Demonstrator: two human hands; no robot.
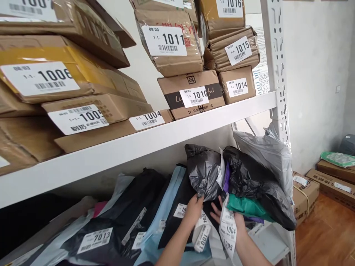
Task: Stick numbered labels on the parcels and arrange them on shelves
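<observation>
I face a white upper shelf [138,146] carrying labelled boxes [177,111]; beneath, bags [133,199] crowd the lower shelf [274,245]. To my right, cartons [313,194] sit on the brown floor [330,229].

Above the upper shelf's front edge [138,149] sit nine legibly numbered parcels [191,108]; below, one left hand [194,210], one right hand [239,222] and one green parcel [245,205]; past its right end, three cartons [307,197].

L hand [195,211] fwd, pinching; R hand [217,212] adj., fingers splayed.
</observation>
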